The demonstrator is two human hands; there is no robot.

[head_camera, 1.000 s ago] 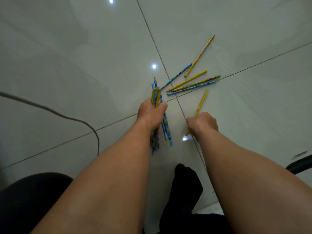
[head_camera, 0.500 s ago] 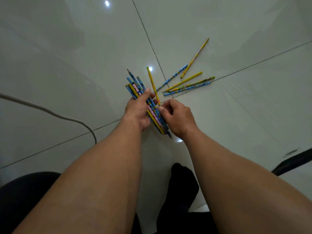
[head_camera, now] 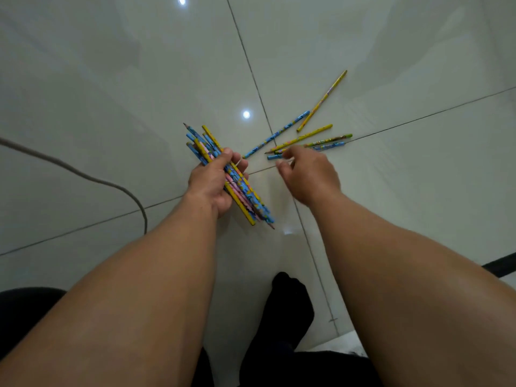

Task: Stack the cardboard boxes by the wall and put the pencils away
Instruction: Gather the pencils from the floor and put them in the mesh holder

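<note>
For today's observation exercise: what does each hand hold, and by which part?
The left hand grips a bundle of pencils around its middle. The right hand appears to hold nothing.

No words, numbers or brand names can be read anywhere. The pencils (head_camera: pixel 249 199) carry printed patterns, too small and blurred to decipher.

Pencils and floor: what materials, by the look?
Pencil bundle in the left hand: probably wood under glossy printed blue, yellow and pink coating; a sharpened brown tip shows. Floor: likely glazed ceramic or porcelain tile; it mirrors light spots, with thin grout lines.
</note>
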